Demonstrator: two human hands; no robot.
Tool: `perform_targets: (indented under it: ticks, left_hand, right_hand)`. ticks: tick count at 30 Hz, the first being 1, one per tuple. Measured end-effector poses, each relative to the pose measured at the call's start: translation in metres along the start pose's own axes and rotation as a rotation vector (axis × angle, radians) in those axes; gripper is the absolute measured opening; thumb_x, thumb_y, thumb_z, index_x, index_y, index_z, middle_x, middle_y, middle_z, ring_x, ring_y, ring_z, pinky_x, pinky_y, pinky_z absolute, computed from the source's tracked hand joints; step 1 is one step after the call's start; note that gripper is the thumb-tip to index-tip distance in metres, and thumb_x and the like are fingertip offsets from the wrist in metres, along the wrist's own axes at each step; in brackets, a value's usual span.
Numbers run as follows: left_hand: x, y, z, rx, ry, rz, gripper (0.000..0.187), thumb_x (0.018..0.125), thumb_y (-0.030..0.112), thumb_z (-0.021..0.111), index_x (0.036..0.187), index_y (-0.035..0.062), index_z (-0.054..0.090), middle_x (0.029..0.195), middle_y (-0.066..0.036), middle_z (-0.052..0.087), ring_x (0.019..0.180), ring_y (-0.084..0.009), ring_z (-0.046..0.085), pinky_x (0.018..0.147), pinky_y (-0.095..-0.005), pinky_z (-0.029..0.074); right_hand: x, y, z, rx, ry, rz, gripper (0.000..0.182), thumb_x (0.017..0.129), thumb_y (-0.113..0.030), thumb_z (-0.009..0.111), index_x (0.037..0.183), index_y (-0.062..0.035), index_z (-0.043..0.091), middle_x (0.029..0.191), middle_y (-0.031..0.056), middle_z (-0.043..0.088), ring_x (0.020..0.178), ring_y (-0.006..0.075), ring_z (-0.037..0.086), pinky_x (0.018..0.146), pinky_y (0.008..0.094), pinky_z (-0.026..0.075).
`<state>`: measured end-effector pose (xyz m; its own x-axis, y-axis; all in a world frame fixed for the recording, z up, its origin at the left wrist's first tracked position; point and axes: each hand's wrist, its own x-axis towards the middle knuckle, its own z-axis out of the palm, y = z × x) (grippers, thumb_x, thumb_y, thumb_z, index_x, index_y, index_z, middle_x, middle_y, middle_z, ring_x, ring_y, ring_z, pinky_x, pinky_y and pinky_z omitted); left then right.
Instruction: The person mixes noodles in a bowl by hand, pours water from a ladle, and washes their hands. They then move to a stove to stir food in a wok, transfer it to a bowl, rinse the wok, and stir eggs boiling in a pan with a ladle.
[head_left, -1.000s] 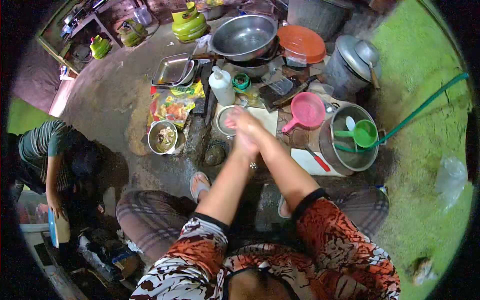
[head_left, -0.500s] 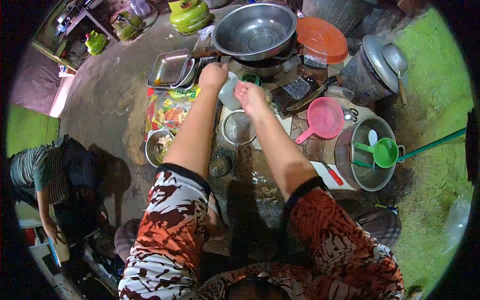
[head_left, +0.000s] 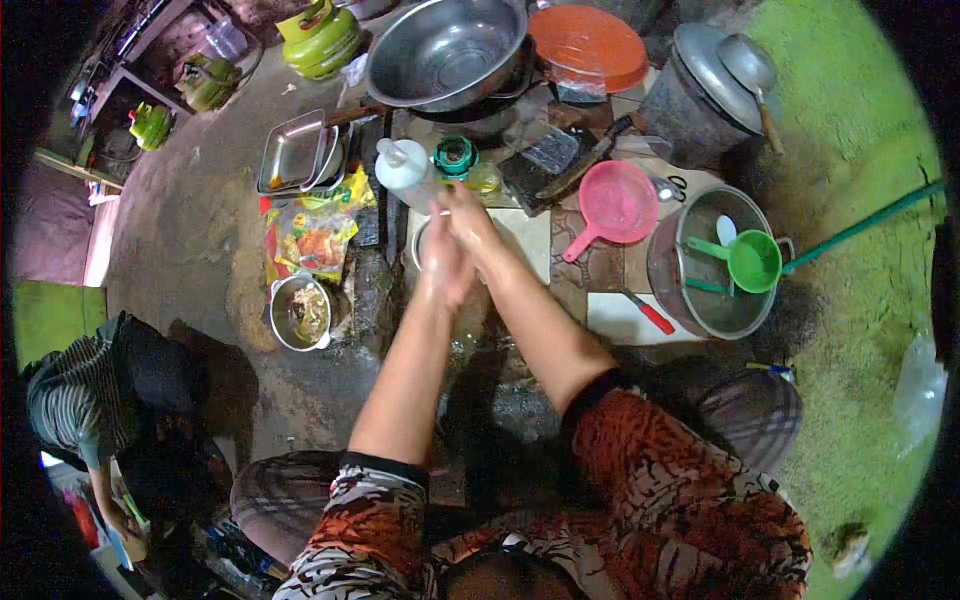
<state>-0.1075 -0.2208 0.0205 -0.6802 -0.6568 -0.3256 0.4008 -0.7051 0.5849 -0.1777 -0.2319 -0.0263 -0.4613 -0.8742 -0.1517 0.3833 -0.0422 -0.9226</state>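
Observation:
My left hand (head_left: 447,268) and my right hand (head_left: 472,222) meet at the middle, pressed against each other. The left hand's fingers stretch upward, and the right hand's lie across them; both look wet and slightly blurred. No object shows between them. Just beyond my fingers stands a whitish pump bottle (head_left: 405,172), upright. Beside the bottle is a green-rimmed jar (head_left: 455,155) with dark contents. Below the hands, the pale rim of a round bowl (head_left: 417,245) shows partly, mostly covered by my hands.
A metal basin (head_left: 450,55) sits at the back, near an orange lid (head_left: 590,48). On the right are a pink strainer (head_left: 618,200), a large pot (head_left: 690,265) with a green ladle (head_left: 755,262), and a red-handled knife (head_left: 652,315). Another person (head_left: 90,400) bends at the left.
My left hand has left the pump bottle and come down toward me. The right hand has moved to meet it, and the two now press together. My view has shifted to the right.

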Motion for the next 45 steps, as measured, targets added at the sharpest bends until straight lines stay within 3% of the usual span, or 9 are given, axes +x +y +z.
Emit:
perform_targets:
  ticks: [10, 13, 21, 24, 27, 32, 35, 39, 45]
  left_hand:
    - [-0.026, -0.040, -0.002, 0.433, 0.141, -0.118, 0.043, 0.082, 0.039, 0.055, 0.109, 0.0054, 0.049, 0.104, -0.012, 0.057, 0.095, -0.0280, 0.054, 0.082, -0.0431, 0.044]
    - [-0.013, -0.018, -0.029, -0.185, -0.263, -0.126, 0.033, 0.082, 0.039, 0.056, 0.091, 0.0070, 0.057, 0.086, -0.007, 0.062, 0.079, -0.0240, 0.059, 0.075, -0.0387, 0.048]
    - [-0.098, -0.064, 0.083, -0.354, -0.265, -0.172, 0.041, 0.086, 0.054, 0.044, 0.087, 0.0146, 0.053, 0.081, -0.006, 0.056, 0.072, -0.0199, 0.056, 0.067, -0.0374, 0.048]
    - [-0.102, -0.063, 0.074, -0.801, -0.571, -0.108, 0.039, 0.086, 0.052, 0.044, 0.086, 0.0146, 0.054, 0.079, -0.005, 0.057, 0.066, -0.0199, 0.053, 0.062, -0.0360, 0.046]
    - [-0.129, -0.085, 0.120, -0.369, -0.241, -0.131, 0.036, 0.089, 0.050, 0.041, 0.093, 0.0150, 0.050, 0.086, -0.006, 0.052, 0.083, -0.0187, 0.053, 0.074, -0.0369, 0.046]
    - [-0.033, -0.073, 0.035, 0.005, 0.003, -0.175, 0.024, 0.090, 0.034, 0.048, 0.093, 0.0100, 0.051, 0.083, -0.005, 0.052, 0.068, -0.0166, 0.049, 0.061, -0.0307, 0.046]
    - [-0.014, -0.085, 0.027, 0.009, 0.182, -0.249, 0.013, 0.089, 0.020, 0.053, 0.090, 0.0074, 0.052, 0.074, 0.000, 0.051, 0.059, -0.0112, 0.046, 0.051, -0.0221, 0.041]
    - [-0.045, -0.112, 0.017, 0.252, 0.334, -0.382, 0.006, 0.085, 0.015, 0.056, 0.083, 0.0096, 0.055, 0.057, 0.004, 0.045, 0.038, -0.0071, 0.033, 0.031, -0.0202, 0.026]
    - [-0.045, -0.184, -0.039, 0.843, 0.144, -0.619, 0.010, 0.083, 0.013, 0.054, 0.089, 0.0082, 0.061, 0.060, -0.004, 0.054, 0.040, -0.0130, 0.045, 0.037, -0.0260, 0.035]
  right_hand:
    - [-0.068, 0.007, -0.044, -1.584, 0.129, -0.798, 0.043, 0.081, -0.025, 0.047, 0.109, 0.0074, 0.053, 0.122, 0.0206, 0.048, 0.109, 0.0318, 0.048, 0.093, 0.0390, 0.037]
    - [-0.150, -0.085, 0.000, -1.230, -0.348, -0.476, 0.029, 0.076, -0.010, 0.048, 0.101, 0.0033, 0.055, 0.113, 0.0226, 0.053, 0.105, 0.0316, 0.051, 0.087, 0.0342, 0.041]
    - [-0.145, -0.079, -0.006, -0.382, 0.184, 0.036, 0.023, 0.087, -0.019, 0.047, 0.089, 0.0023, 0.054, 0.097, 0.0174, 0.058, 0.092, 0.0262, 0.055, 0.076, 0.0402, 0.042]
    - [-0.174, -0.083, -0.019, -1.142, 0.071, -0.737, 0.033, 0.089, -0.029, 0.047, 0.096, 0.0017, 0.056, 0.085, 0.0099, 0.061, 0.077, 0.0220, 0.056, 0.072, 0.0347, 0.046]
    - [-0.156, -0.123, -0.045, -0.302, 0.042, -0.021, 0.036, 0.084, -0.035, 0.051, 0.086, 0.0002, 0.058, 0.081, 0.0115, 0.061, 0.075, 0.0246, 0.055, 0.067, 0.0381, 0.045]
    - [-0.188, -0.127, -0.059, -0.970, -0.337, -0.263, 0.039, 0.079, -0.025, 0.061, 0.108, 0.0018, 0.055, 0.104, 0.0135, 0.060, 0.089, 0.0228, 0.057, 0.076, 0.0358, 0.045]
    - [-0.198, -0.238, -0.145, -1.037, -0.681, 0.477, 0.042, 0.081, -0.032, 0.059, 0.103, 0.0033, 0.059, 0.100, 0.0150, 0.063, 0.092, 0.0274, 0.059, 0.080, 0.0401, 0.045]
    - [-0.151, -0.224, -0.378, -1.991, 0.448, 0.003, 0.029, 0.078, -0.019, 0.053, 0.102, -0.0037, 0.059, 0.106, 0.0200, 0.059, 0.095, 0.0327, 0.059, 0.082, 0.0417, 0.047]
    - [-0.202, -0.148, -0.504, -1.647, 0.905, 0.585, 0.024, 0.081, -0.016, 0.045, 0.093, -0.0027, 0.060, 0.097, 0.0211, 0.063, 0.090, 0.0354, 0.061, 0.076, 0.0448, 0.049]
